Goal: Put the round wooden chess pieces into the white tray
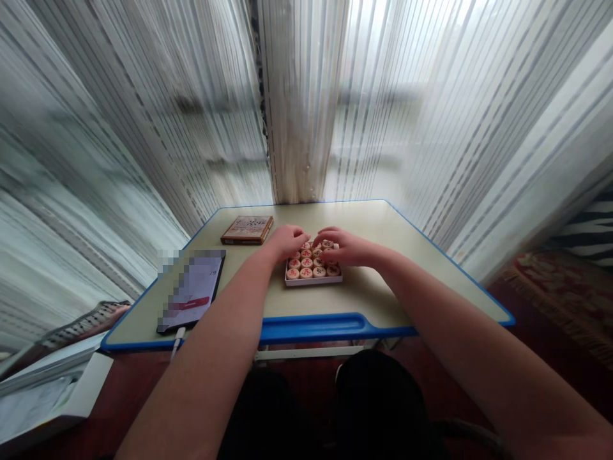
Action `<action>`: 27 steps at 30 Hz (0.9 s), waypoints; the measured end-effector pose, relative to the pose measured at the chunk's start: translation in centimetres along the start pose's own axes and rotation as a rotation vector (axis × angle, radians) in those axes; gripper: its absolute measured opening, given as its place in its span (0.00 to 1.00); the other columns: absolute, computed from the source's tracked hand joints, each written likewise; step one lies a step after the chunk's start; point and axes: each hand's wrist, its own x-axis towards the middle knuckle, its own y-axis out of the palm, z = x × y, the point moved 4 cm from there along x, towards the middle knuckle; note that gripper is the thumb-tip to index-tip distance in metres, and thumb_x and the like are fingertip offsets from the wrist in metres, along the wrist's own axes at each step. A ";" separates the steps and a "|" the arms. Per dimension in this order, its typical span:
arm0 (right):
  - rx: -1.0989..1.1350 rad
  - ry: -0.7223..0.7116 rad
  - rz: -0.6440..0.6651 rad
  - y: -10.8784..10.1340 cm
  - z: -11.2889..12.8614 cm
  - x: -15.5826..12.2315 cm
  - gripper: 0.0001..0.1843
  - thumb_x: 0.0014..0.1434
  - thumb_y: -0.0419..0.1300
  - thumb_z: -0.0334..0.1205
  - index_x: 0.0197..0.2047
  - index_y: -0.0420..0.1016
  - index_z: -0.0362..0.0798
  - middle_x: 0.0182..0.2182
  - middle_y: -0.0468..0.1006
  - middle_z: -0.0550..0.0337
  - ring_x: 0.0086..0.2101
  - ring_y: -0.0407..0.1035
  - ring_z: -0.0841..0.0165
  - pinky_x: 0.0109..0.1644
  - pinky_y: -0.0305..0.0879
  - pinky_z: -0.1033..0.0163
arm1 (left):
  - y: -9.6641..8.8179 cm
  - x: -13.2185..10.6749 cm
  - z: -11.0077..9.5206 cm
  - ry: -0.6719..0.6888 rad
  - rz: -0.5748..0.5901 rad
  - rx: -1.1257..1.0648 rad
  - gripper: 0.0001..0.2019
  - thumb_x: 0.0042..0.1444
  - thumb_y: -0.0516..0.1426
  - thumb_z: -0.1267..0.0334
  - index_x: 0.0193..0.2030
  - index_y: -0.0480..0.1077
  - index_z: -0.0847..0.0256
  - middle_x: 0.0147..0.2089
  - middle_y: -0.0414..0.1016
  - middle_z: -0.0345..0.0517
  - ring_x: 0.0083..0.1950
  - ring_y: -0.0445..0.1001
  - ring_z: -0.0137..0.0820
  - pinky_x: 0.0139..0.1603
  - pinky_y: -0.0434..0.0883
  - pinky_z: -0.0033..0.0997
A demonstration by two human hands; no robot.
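View: head, looking forward and down past 2 bare forearms onto a table [366, 223] with a cream top and blue edging.

Left hand [287, 243]: curled and palm-down at the left side of the tray, with fingers reaching over the nearest pieces; no clear pinch in view, so any hold on a piece cannot be told.

Right hand [345, 248]: palm-down and loosely spread at the far right of the tray, with fingertips over the top pieces; the fingers hide any grip, so cannot tell whether a piece is held.

Pieces: round wooden xiangqi pieces [306, 263] with red characters, lying flat and close together between both hands; front row of 4 in plain view, the far rows partly hidden by the fingers.

Tray: shallow white tray [313, 282], near the middle of the table and just in front of the hands.

Handling: pieces likely light, hard and stiff, with smooth edges that may slip; a pinch across the rim of 1 piece looks safest, though the tight packing leaves little side room. Tray probably light, best held by its rim.

Nearby: flat wooden-edged game box [247, 230] at the far left of the table; tablet [191, 287] with a pixelated screen at the near left, with a white cable [177, 342] at its lower edge.

Rest: sheer striped curtains [301, 96] behind the table; patterned red rug [565, 287] at the right.
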 end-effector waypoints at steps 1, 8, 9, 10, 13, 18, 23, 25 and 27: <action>0.002 -0.028 -0.008 -0.1 0.2 0.0 0.14 0.53 0.60 0.34 0.44 0.76 0.52 0.55 0.65 0.55 0.52 0.63 0.64 0.57 0.59 0.57 | 0.0 0.0 0.0 0.003 0.001 -0.001 0.18 0.48 0.52 0.50 0.29 0.74 0.64 0.24 0.72 0.43 0.29 0.68 0.31 0.27 0.63 0.28; -0.085 -0.135 0.053 -0.2 0.8 -0.3 0.11 0.51 0.61 0.31 0.35 0.81 0.54 0.55 0.66 0.59 0.58 0.55 0.59 0.63 0.50 0.50 | 0.0 0.1 0.1 0.013 0.003 0.033 0.19 0.49 0.51 0.51 0.30 0.74 0.64 0.25 0.72 0.43 0.30 0.68 0.31 0.28 0.62 0.28; -0.087 -0.137 0.058 -0.1 0.7 -0.2 0.10 0.51 0.61 0.32 0.35 0.81 0.55 0.55 0.67 0.59 0.58 0.55 0.59 0.63 0.50 0.50 | 0.0 0.1 0.1 0.011 0.005 0.036 0.19 0.49 0.51 0.51 0.30 0.74 0.65 0.25 0.72 0.43 0.30 0.68 0.31 0.29 0.62 0.28; -0.087 -0.133 0.061 -0.1 0.7 -0.2 0.10 0.51 0.62 0.33 0.35 0.81 0.55 0.55 0.67 0.59 0.57 0.55 0.59 0.63 0.50 0.50 | 0.0 0.1 0.1 0.010 0.007 0.036 0.19 0.49 0.51 0.50 0.30 0.74 0.65 0.26 0.72 0.43 0.30 0.68 0.31 0.29 0.62 0.29; -0.085 -0.123 0.061 0.0 0.5 -0.1 0.08 0.50 0.63 0.36 0.35 0.81 0.54 0.54 0.67 0.57 0.57 0.56 0.58 0.62 0.50 0.51 | 0.0 0.1 0.1 0.007 0.007 0.031 0.20 0.49 0.50 0.49 0.30 0.74 0.65 0.26 0.73 0.43 0.31 0.68 0.32 0.29 0.62 0.29; -0.076 -0.122 0.053 -0.1 0.5 -0.2 0.07 0.50 0.63 0.35 0.35 0.81 0.53 0.53 0.68 0.57 0.56 0.57 0.59 0.62 0.50 0.51 | 0.1 0.2 0.2 0.007 0.004 0.025 0.20 0.48 0.51 0.50 0.31 0.75 0.66 0.26 0.73 0.44 0.31 0.68 0.32 0.30 0.62 0.29; -0.058 -0.129 0.042 -0.2 0.7 -0.2 0.06 0.51 0.63 0.37 0.34 0.80 0.51 0.52 0.69 0.55 0.55 0.58 0.58 0.62 0.50 0.50 | 0.2 0.3 0.4 0.000 0.010 0.030 0.20 0.48 0.51 0.50 0.32 0.75 0.65 0.26 0.73 0.43 0.30 0.68 0.32 0.29 0.62 0.29; -0.042 -0.141 0.038 -0.2 0.8 -0.2 0.06 0.50 0.64 0.38 0.34 0.80 0.52 0.52 0.69 0.56 0.55 0.58 0.58 0.62 0.50 0.51 | 0.1 0.3 0.3 0.005 0.007 0.043 0.20 0.49 0.51 0.50 0.32 0.75 0.65 0.25 0.73 0.43 0.30 0.68 0.32 0.29 0.62 0.29; -0.028 -0.154 0.051 -0.2 1.0 -0.3 0.06 0.50 0.64 0.37 0.34 0.81 0.52 0.52 0.68 0.56 0.56 0.58 0.58 0.62 0.50 0.52 | 0.1 0.2 0.3 0.011 0.006 0.056 0.20 0.49 0.50 0.50 0.32 0.75 0.65 0.25 0.73 0.43 0.31 0.68 0.32 0.29 0.62 0.29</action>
